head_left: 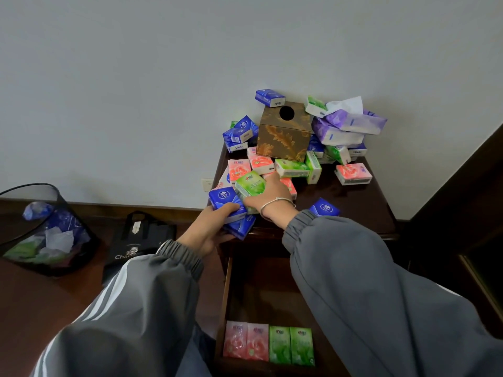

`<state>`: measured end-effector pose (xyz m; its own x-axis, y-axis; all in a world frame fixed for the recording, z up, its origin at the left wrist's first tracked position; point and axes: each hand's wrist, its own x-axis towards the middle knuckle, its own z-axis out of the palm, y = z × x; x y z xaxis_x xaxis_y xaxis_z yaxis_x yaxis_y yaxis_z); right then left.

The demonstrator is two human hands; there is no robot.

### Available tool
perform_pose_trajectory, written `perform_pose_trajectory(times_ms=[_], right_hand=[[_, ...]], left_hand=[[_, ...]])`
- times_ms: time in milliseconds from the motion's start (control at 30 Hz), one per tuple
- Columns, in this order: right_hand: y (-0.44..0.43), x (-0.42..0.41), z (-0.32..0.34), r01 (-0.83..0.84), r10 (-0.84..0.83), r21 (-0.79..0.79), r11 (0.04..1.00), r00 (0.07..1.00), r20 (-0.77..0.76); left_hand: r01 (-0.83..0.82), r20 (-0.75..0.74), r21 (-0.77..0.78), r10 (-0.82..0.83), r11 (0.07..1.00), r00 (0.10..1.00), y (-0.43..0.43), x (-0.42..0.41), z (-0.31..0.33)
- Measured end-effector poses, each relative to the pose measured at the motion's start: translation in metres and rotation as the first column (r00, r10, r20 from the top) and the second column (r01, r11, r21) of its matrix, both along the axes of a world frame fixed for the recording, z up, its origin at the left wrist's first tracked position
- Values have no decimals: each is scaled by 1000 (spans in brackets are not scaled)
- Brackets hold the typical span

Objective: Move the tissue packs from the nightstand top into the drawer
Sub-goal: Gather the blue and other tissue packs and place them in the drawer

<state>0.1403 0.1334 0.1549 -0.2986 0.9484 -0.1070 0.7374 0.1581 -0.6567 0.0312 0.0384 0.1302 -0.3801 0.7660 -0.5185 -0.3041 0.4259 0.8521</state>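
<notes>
Near the centre of the frame, the left hand [209, 232] grips blue tissue packs [227, 202] at the front left edge of the nightstand [362, 202], thumb on top and fingers underneath. Just right of it, the right hand [268, 194] is closed over a green pack [249, 185], with a bracelet [275, 204] at its wrist. Behind them, toward the upper middle, many more packs lie heaped around a brown tissue box [283, 131], some resting on top of it and against its sides. The drawer [227, 289] stands open at the lower middle, with two pink and two green packs [268, 345] lined up in its near end.

The risk seems to lie at the left edge: the blue packs overhang it, and a loose hold could send one to the floor beside the black bag [136, 240]. Pulling the green pack free may also drag its pink neighbours [239, 168] along, since they touch. Carrying several at once raises the chance of one slipping before reaching the drawer.
</notes>
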Motion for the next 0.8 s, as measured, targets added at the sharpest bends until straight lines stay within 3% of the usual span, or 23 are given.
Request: perform_pose_trajectory(times_ms=[100,167,233,333,433,567,700,800], right_hand=[[0,23,10,-96,114,101,990,974,-195],[0,47,24,-285,305,113,952,916,-261],[-4,71,39,-488,493,77,869,845,-208],[-13,97,55,-641,644,73,764,764,-37],[-20,116,71,-698,696,79,712,716,58],[-32,129,81,-761,753,58,646,648,117],[-37,142,75,-750,749,40,660,661,35],[-40,153,62,-679,678,43,733,724,-123]], left_hand=[[21,62,53,-24,998,998,-12,-5,2],[58,111,78,-67,995,992,-20,-7,7],[150,159,89,-163,985,974,-26,-3,14],[306,232,87,-318,948,919,-30,14,23],[352,349,103,-365,930,863,-32,31,26],[434,352,93,-437,896,828,-37,50,23],[409,400,109,-416,906,816,-45,60,19],[336,431,104,-347,936,833,-49,71,15]])
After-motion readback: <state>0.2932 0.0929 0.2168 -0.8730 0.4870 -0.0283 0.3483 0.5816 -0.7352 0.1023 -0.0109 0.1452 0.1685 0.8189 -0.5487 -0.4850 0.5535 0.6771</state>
